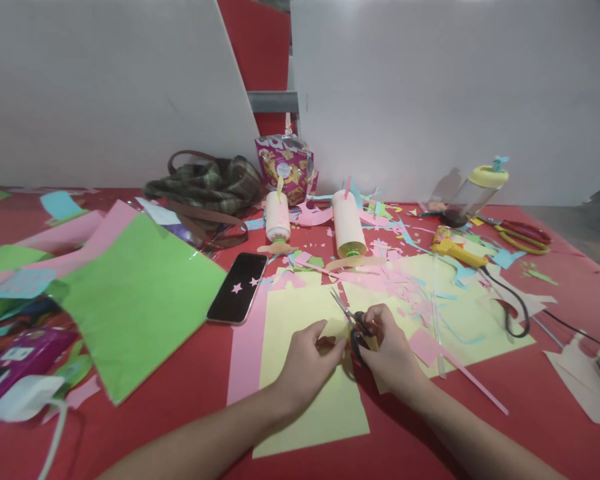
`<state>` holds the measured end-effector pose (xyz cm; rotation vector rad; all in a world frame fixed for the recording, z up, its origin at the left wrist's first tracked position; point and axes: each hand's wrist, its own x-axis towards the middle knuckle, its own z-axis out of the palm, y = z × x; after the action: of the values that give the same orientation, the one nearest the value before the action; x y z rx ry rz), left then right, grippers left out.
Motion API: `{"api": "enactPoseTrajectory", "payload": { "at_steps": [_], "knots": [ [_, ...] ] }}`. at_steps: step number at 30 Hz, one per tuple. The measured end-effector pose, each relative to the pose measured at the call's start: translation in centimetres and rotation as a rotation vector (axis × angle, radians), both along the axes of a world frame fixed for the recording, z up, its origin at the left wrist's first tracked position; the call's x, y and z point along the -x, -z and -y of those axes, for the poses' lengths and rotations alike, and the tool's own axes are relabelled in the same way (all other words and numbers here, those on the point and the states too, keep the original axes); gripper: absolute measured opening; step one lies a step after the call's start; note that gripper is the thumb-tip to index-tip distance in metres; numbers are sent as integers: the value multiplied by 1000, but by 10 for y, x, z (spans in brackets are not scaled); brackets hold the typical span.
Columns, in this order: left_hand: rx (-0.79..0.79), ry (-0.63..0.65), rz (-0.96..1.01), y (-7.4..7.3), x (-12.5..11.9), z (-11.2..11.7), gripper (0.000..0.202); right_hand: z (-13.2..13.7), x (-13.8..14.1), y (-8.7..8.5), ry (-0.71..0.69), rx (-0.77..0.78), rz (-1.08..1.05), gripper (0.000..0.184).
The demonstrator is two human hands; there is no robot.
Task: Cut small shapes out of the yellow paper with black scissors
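My left hand (311, 357) pinches a small piece of yellow paper (334, 328) between thumb and fingers. Close beside it, my right hand (391, 350) grips black-handled scissors (359, 333), whose metal blades point up and to the left. The blades look slightly apart, near the paper's upper edge. Both hands are above a large sheet of yellow paper (307, 427), which overlaps a pink sheet (243, 360). Beyond them stand two pale paper cylinders, a smaller one (277, 215) and a larger one (347, 220), each with a paper strip on top and green at its base.
A phone (237, 293) with pink paper stars lies left, beside green sheets (145, 293). Pink scraps (400, 287) cover the middle. A yellow glue gun (457, 250), red-handled scissors (525, 235) and a clear jar (473, 193) are right. A snack bag (287, 167) stands behind.
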<state>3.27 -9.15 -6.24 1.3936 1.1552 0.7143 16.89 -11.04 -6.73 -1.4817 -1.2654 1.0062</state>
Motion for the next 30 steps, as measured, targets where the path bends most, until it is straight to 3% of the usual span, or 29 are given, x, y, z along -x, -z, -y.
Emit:
{"api": "enactPoseTrajectory", "payload": {
  "at_steps": [4,12,18,25,30],
  "knots": [
    [88,-14,94,-5,0,-3,15,-4,-2,3,63,-28,-45,32],
    [181,-142,184,-14,-7,-7,16,-8,-8,-7,96,59,-458,39],
    [203,-220,176,-11,-10,-9,26,-7,-6,-11,97,78,-536,40],
    [255,-61,240,-10,-11,-4,19,-3,1,-6,42,85,-583,40],
    [301,-16,267,-8,-9,-5,20,-3,1,-9,54,103,-594,39]
  ]
}}
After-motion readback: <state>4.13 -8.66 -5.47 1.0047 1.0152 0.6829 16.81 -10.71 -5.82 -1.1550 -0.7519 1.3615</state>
